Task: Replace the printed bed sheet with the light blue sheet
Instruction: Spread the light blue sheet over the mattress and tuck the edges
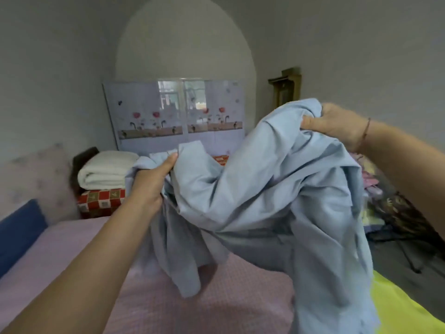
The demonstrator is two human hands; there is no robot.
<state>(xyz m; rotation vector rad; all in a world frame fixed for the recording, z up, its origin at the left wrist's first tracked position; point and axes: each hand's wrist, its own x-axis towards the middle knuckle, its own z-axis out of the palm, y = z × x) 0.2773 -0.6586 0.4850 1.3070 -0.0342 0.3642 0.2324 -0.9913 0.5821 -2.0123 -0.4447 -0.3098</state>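
The light blue sheet (pixel 272 201) hangs bunched and crumpled in the air above the bed. My left hand (pixel 150 182) grips a fold of it at centre left, thumb on top. My right hand (pixel 337 125) grips its upper edge higher up at the right. The sheet's lower folds drape onto the bed's pink-lilac checked cover (pixel 216 297). A heap of printed floral cloth (pixel 370 184) shows behind the blue sheet at the right, mostly hidden.
A folded white blanket (pixel 106 172) lies on a red checked box (pixel 101 201) at the bed's far end. A blue cushion (pixel 19 230) lines the left wall. A flowered cabinet (pixel 173 116) stands behind. Yellow-green fabric (pixel 404 307) lies at the lower right.
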